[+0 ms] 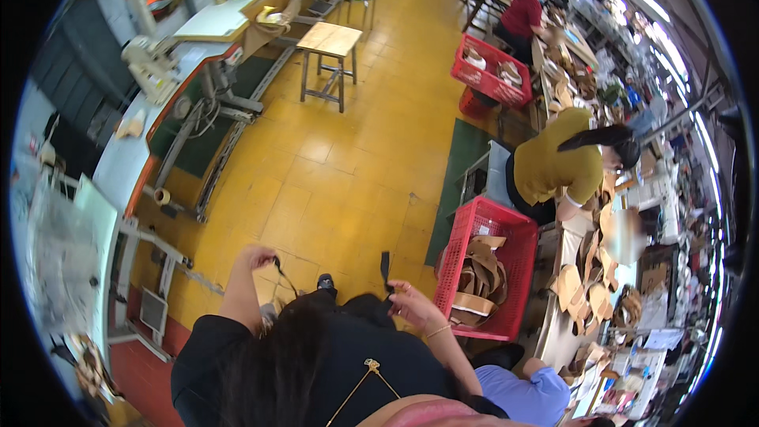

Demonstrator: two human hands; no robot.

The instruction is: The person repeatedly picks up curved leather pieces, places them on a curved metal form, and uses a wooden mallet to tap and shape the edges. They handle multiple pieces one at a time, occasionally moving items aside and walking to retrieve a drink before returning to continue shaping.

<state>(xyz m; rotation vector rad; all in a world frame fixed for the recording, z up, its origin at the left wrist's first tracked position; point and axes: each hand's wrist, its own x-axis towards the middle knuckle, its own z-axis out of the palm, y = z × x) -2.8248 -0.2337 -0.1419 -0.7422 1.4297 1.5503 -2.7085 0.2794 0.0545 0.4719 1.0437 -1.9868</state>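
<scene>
L hand (257, 257) pinches thin black strap (285, 273) in front of body; wider black strap (385, 265) pinched by R hand (408, 305), hands well apart, can't tell if 1 pc; red crate (454, 269) w/ brown pieces (479, 277) to R, so strap could snag rim if R hand swings out, or slip if pinch loosens

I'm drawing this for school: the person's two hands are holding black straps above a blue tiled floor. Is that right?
Not quite. The head view shows that the tiled floor is yellow, not blue. The left hand and right hand are holding black straps above it.
</scene>
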